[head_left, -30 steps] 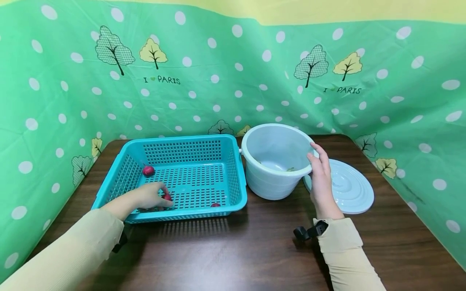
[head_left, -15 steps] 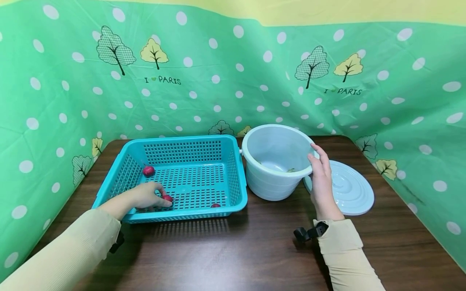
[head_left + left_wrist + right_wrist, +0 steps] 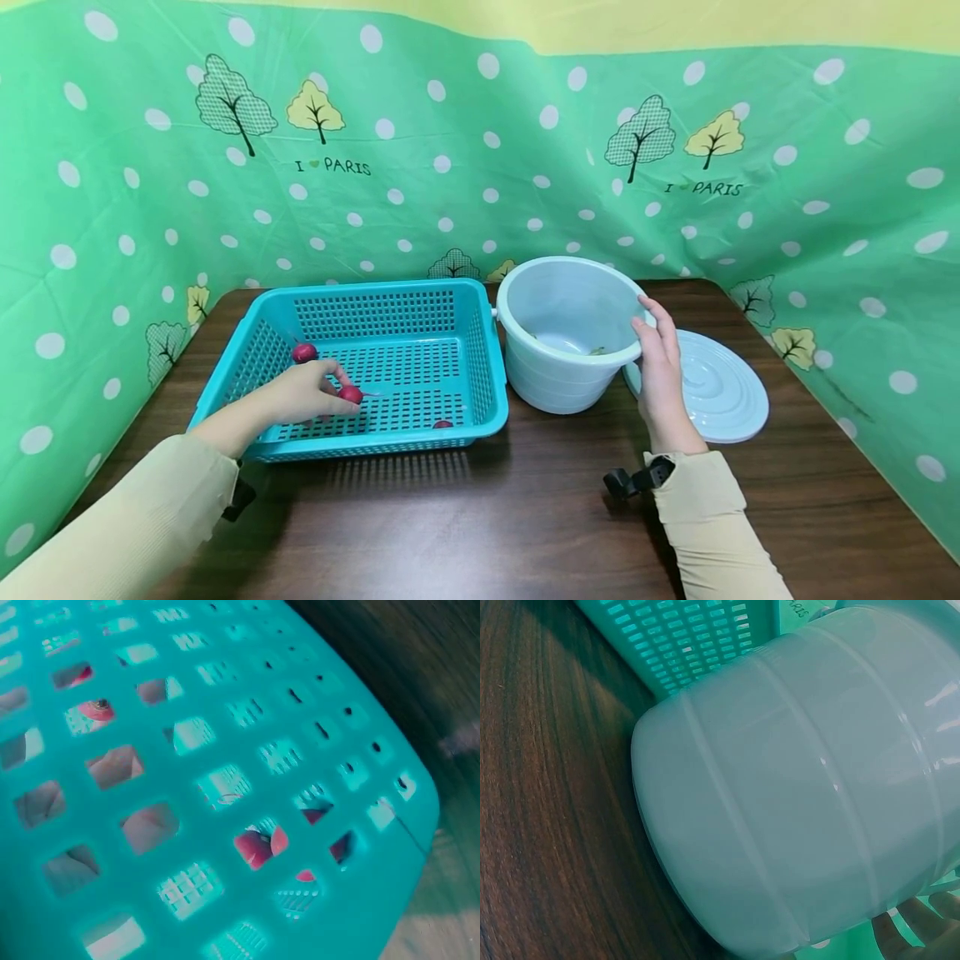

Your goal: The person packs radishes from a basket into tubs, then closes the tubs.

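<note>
My left hand [image 3: 307, 393] pinches a red radish [image 3: 350, 395] with a thin root, inside the turquoise basket [image 3: 491, 417]. A second radish [image 3: 304, 353] lies by the basket's left wall, and another radish [image 3: 443, 424] is partly hidden behind the front rim. In the left wrist view, the basket's wall [image 3: 150, 840] hides most of that hand; bits of red show through its holes. On the right side of the pale blue bucket [image 3: 558, 383], my right hand [image 3: 662, 375] grips the rim. Its fingers [image 3: 922, 919] show at the lower right of the right wrist view.
Behind the right hand, a round pale blue lid [image 3: 723, 387] lies on the brown wooden table [image 3: 480, 525]. Small greenish bits [image 3: 597, 351] are inside the bucket. A green dotted cloth [image 3: 465, 117] surrounds the table's back and sides.
The left hand, with the radish between its fingers, has risen a little from the basket's bottom; the radish's root now shows. The right hand and bucket have stayed in place.
</note>
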Tool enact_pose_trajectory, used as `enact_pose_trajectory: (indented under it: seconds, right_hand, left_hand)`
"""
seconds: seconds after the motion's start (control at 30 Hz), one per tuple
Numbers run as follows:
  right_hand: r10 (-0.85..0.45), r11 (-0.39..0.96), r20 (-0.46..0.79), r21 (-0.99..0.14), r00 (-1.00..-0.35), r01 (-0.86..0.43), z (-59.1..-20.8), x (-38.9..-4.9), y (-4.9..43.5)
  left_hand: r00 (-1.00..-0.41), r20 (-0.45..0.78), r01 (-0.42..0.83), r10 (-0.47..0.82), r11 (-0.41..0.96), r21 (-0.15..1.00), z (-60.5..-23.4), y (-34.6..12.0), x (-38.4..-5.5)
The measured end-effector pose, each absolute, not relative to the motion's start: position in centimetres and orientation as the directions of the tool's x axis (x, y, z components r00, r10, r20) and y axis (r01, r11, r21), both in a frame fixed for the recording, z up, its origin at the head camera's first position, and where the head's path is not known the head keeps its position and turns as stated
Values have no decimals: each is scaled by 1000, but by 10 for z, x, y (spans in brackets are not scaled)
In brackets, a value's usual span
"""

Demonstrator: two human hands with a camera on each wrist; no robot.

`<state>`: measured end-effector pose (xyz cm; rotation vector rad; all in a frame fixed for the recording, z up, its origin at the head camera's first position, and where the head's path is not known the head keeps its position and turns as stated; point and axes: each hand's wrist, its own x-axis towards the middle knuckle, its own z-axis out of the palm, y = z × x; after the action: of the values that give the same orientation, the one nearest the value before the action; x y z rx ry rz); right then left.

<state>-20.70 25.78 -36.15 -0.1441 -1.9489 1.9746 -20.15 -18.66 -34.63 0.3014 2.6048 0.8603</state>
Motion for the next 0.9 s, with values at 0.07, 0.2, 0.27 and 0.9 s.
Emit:
enact_pose_trajectory:
  seconds: [0.07,0.2,0.27,0.9]
  right_hand:
    - [322,22,181,-983,-929,-184,-361,-207,258]
    - [319,26,183,-982,-930,-184,-361,-206,258]
    - [318,28,184,-982,-930,-184,-361,-206,258]
    - [320,28,176,-984,-931,-176,-360,-205,257]
  left_hand:
    - [-901,-274,92,336,767,635,-345,-185,-200]
    - [-893,-252,98,372,709,698,-341,-181,-196]
    - [-893,-232,112,385,689,716,-339,-178,-195]
    - [-905,-92,217,416,636,741,-312,-140,-186]
